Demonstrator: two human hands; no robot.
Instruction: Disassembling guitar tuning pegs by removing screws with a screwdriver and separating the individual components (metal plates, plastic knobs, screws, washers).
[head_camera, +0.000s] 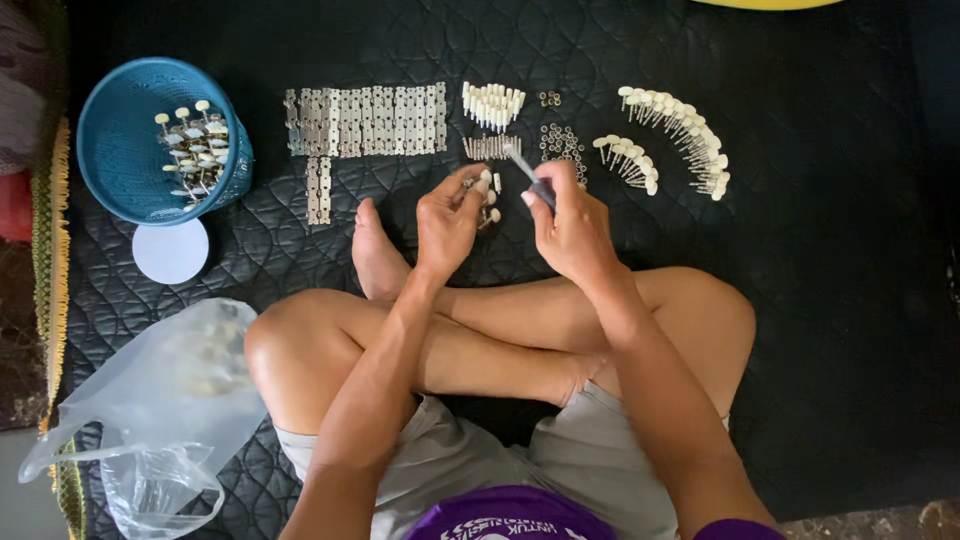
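I sit cross-legged on a black quilted mat (820, 300). My left hand (448, 222) grips a small metal part with white knobs (487, 195), held just above the mat. My right hand (570, 225) is closed on a thin screwdriver (528, 172), whose tip points up and left toward that part. Just beyond my hands lie a short row of metal pins (490, 147) and a pile of small screws (562, 140).
A blue basket (120, 130) with finished pieces stands far left, a round white lid (171, 251) below it. Metal plates (365, 120) lie in a row, white knobs (492, 103) beside them, curved rows of white-capped pegs (680, 130) at right. A clear plastic bag (160, 410) lies near left.
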